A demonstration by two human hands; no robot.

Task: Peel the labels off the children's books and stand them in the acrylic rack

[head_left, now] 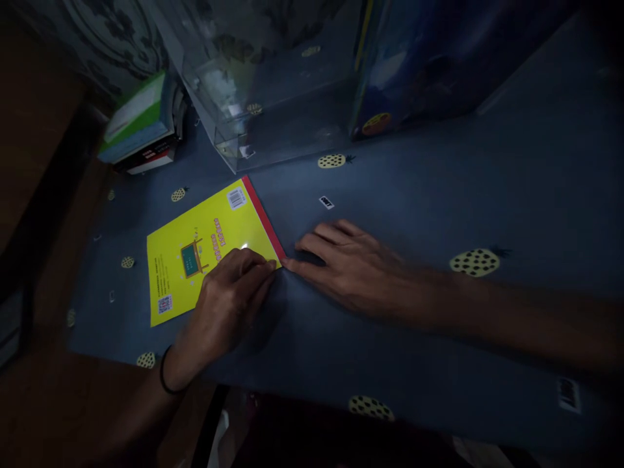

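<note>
A thin yellow booklet [205, 221] with a red spine strip lies flat on the table, its printed cover showing a small green board, a barcode and a square code. My left hand [227, 296], with a black band on its wrist, is closed in a pinch on the booklet's near right corner. My right hand [348, 266] rests on the tabletop to the right of it, fingers stretched out. Its thumb tip touches the end of the red spine at that same corner, close to my left fingertips.
A blue cloth with pineapple prints covers the table [404, 214]. Several stacked books [141, 123] sit at the back left. Behind the booklet stands a clear plastic holder [287, 140], with a dark blue upright folder or book [419, 84] at its right. The room is dim.
</note>
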